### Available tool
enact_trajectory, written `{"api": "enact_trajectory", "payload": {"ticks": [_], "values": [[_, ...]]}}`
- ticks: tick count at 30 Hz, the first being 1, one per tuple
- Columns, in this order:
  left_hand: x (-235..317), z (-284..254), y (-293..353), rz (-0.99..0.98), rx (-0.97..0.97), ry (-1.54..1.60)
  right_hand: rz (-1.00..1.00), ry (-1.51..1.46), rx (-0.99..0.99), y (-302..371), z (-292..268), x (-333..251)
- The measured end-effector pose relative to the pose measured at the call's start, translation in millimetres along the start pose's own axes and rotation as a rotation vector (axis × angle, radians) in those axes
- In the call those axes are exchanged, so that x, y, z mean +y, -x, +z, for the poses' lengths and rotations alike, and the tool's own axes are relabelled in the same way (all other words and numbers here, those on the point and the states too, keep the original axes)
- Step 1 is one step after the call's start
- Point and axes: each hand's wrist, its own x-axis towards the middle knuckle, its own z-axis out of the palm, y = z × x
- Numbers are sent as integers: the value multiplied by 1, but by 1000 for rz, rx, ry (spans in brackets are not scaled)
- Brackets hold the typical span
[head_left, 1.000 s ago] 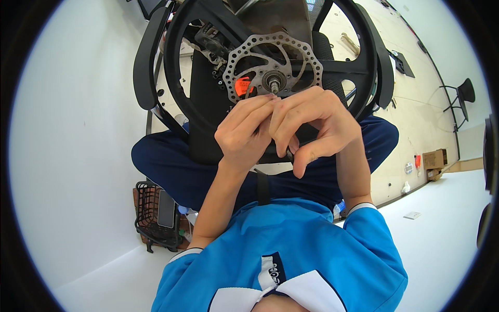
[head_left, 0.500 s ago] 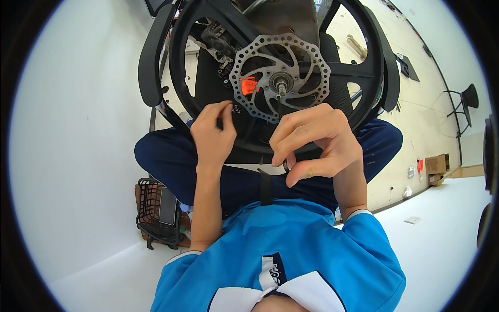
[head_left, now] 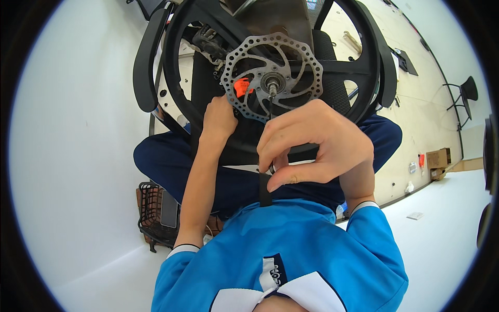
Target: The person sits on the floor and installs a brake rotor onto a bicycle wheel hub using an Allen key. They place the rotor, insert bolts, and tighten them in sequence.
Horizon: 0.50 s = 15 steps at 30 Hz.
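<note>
A perforated silver brake disc (head_left: 313, 70) sits on a black spoked wheel (head_left: 371, 78), around a threaded axle (head_left: 273, 89). My left hand (head_left: 218, 120) is closed beside the disc's lower left edge, over the black chair seat; its fingertips are hidden. Between the disc and my body, my right hand (head_left: 319, 143) is curled, thumb and fingers drawn together around a small dark curved piece (head_left: 271, 168), mostly covered. A thin dark line runs from the axle toward that hand; whether it joins the piece I cannot tell. An orange tag (head_left: 241, 87) shows through the disc.
Chair armrests (head_left: 144, 67) flank the wheel. Dark metal parts (head_left: 210, 41) lie at its upper left. A black wire basket (head_left: 150, 210) with a phone (head_left: 169, 209) stands by my left leg. On the right are a cardboard box (head_left: 439, 158) and a small black chair (head_left: 462, 99).
My left hand has moved slightly forward and turned, hiding its fingertips. My right hand has shifted a little left with the dark piece. The wheel and disc appear slightly farther left.
</note>
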Motion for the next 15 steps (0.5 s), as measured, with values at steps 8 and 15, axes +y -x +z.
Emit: {"api": "enact_trajectory", "payload": {"ticks": [8, 15], "values": [[18, -36, 44, -16, 174, 176, 19, -206, -15, 0, -4, 11], [36, -65, 73, 203, 346, 688, 69, -447, -289, -23, -31, 36]]}}
